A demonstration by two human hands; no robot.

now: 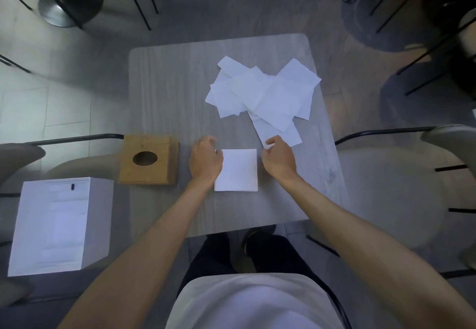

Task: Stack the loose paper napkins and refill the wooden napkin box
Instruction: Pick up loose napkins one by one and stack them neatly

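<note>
Napkin stack [237, 170] sits near-centre on table [167, 83], wooden napkin box [149, 159] just left of it. Left hand [206, 159] and right hand [279, 159] flank it, fingers curled; can't tell grip. Loose napkins [265, 94] far right.

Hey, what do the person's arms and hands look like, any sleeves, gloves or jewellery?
The left forearm and right forearm are bare, with no sleeve in view. The left hand and right hand wear no gloves; no watch, ring or bracelet shows. The top is light-coloured.
</note>
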